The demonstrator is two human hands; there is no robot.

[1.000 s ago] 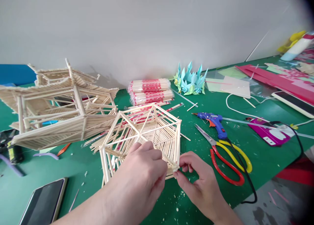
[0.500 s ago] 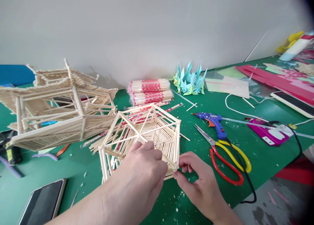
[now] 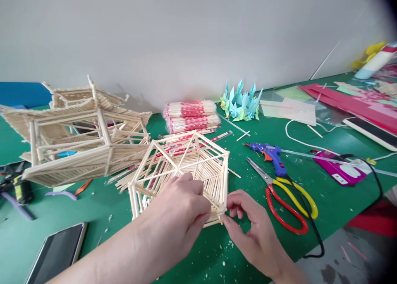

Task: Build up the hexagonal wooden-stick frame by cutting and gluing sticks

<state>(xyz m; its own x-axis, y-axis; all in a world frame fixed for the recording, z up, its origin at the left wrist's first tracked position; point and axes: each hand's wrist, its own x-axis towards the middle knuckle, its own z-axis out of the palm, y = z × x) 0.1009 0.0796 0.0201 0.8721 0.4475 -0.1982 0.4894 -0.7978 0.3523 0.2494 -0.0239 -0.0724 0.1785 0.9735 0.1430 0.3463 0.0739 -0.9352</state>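
Observation:
A many-sided frame of thin wooden sticks stands before me, with spokes meeting at its middle and rows of sticks laid across its base. My left hand reaches over its near side, closed, with the fingertips turned down and hidden; what they pinch cannot be made out. At the frame's near right corner, my right hand has its thumb and forefinger closed on the stick joint, the other fingers curled. Close to the right hand lie scissors with red and yellow handles, and a blue glue gun.
A larger stick-built pavilion model stands at left, above a phone. Wrapped stick bundles and blue folded-paper work are by the wall. A purple case, cords and coloured paper lie at right.
The view has shifted slightly, so things at left appear a little further right. My left hand has tilted slightly over the frame; my right hand stays at the same corner.

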